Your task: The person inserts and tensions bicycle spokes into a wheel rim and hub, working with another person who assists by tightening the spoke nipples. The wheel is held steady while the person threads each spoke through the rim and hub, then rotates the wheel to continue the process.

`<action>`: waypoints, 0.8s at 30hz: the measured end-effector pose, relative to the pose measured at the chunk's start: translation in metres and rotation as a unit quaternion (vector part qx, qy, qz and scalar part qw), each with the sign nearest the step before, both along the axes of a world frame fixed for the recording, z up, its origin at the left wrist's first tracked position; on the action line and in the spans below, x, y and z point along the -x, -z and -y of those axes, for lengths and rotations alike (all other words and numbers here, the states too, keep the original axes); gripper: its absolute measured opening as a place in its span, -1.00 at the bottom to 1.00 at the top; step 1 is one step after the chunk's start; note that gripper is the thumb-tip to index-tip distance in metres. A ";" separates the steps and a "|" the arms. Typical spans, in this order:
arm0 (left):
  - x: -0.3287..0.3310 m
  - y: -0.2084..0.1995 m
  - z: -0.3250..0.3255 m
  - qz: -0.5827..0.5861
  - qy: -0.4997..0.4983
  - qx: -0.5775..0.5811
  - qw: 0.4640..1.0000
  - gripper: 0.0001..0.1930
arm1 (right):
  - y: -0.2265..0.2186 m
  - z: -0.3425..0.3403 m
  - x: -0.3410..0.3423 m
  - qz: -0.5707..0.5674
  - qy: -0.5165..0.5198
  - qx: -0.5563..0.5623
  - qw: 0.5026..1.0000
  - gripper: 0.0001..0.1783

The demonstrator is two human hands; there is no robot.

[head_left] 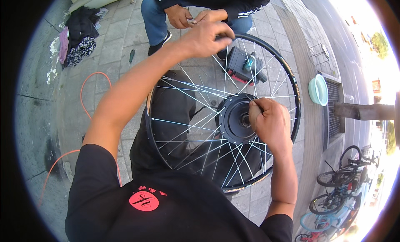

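Note:
A bicycle wheel lies across my lap, with a black rim (298, 96), a large black hub motor (233, 121) and many silver spokes (189, 89), several of them loosely crossing. My right hand (268, 119) is closed at the hub's right edge, thumb and fingers pinched together; what they pinch is hidden. My left hand (208, 39) reaches to the far side of the rim, its fingers curled beside the rim's edge. Whatever it grips there I cannot make out. Just beyond it are another person's hands (179, 17), held together around something small.
A dark toolbox (241, 63) with a teal power drill (251, 64) sits beyond the wheel. A screwdriver (132, 55) and an orange hose (85, 80) lie on the left paving. Clothes (81, 29) are heaped far left. At right are a mint basin (318, 90), a tree trunk (366, 111) and parked bicycles (333, 179).

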State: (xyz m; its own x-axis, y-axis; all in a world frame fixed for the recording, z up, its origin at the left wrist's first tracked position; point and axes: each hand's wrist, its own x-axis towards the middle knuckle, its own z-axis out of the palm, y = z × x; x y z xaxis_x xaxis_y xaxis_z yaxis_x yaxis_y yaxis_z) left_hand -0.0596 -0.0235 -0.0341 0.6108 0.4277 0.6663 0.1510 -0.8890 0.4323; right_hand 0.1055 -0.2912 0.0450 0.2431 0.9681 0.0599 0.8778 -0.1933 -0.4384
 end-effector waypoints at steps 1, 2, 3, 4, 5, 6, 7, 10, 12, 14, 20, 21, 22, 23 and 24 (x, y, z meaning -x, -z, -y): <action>0.012 0.012 -0.014 0.018 -0.013 0.138 0.990 -0.75 | 0.001 -0.005 -0.001 -0.004 -0.003 0.014 1.000 -0.76; 0.022 0.010 -0.023 0.025 -0.028 0.206 0.978 -0.76 | 0.001 -0.007 -0.003 -0.005 -0.001 0.030 1.000 -0.76; 0.035 0.026 -0.046 0.053 -0.018 0.243 0.968 -0.73 | 0.002 -0.011 -0.003 -0.009 -0.006 0.044 0.999 -0.76; 0.047 0.028 -0.056 0.049 -0.028 0.274 0.960 -0.73 | 0.001 -0.012 -0.004 -0.026 0.006 0.049 0.998 -0.76; 0.055 0.035 -0.063 0.045 -0.036 0.311 0.949 -0.73 | 0.000 -0.014 -0.006 -0.042 0.019 0.061 0.997 -0.76; 0.059 0.043 -0.068 0.090 -0.003 0.410 0.908 -0.74 | 0.001 -0.016 -0.007 -0.057 0.032 0.071 0.995 -0.75; 0.060 0.052 -0.073 0.134 0.029 0.502 0.854 -0.75 | 0.002 -0.016 -0.007 -0.062 0.040 0.074 0.995 -0.75; 0.068 0.093 -0.096 0.159 0.099 0.650 0.737 -0.75 | 0.005 -0.019 -0.008 -0.066 0.050 0.073 0.994 -0.75; 0.065 0.109 -0.098 0.135 0.117 0.685 0.707 -0.73 | 0.009 -0.018 -0.009 -0.060 0.046 0.070 0.995 -0.74; 0.064 0.115 -0.098 0.065 0.190 0.726 0.657 -0.72 | 0.009 -0.024 -0.012 -0.060 0.031 0.075 0.995 -0.74; 0.022 0.106 -0.053 -0.206 0.257 0.636 0.698 -0.65 | 0.005 -0.036 -0.007 -0.140 0.100 0.142 0.975 -0.82; 0.012 0.107 -0.046 -0.221 0.275 0.608 0.711 -0.64 | 0.005 -0.038 -0.006 -0.156 0.121 0.157 0.968 -0.85; 0.002 0.109 -0.040 -0.236 0.292 0.579 0.723 -0.62 | 0.008 -0.039 -0.009 -0.182 0.129 0.165 0.961 -0.86; -0.012 0.103 -0.034 -0.270 0.301 0.548 0.733 -0.62 | 0.010 -0.037 -0.013 -0.209 0.144 0.172 0.952 -0.87; -0.022 0.094 -0.029 -0.300 0.303 0.517 0.742 -0.61 | 0.012 -0.038 -0.015 -0.236 0.154 0.180 0.943 -0.88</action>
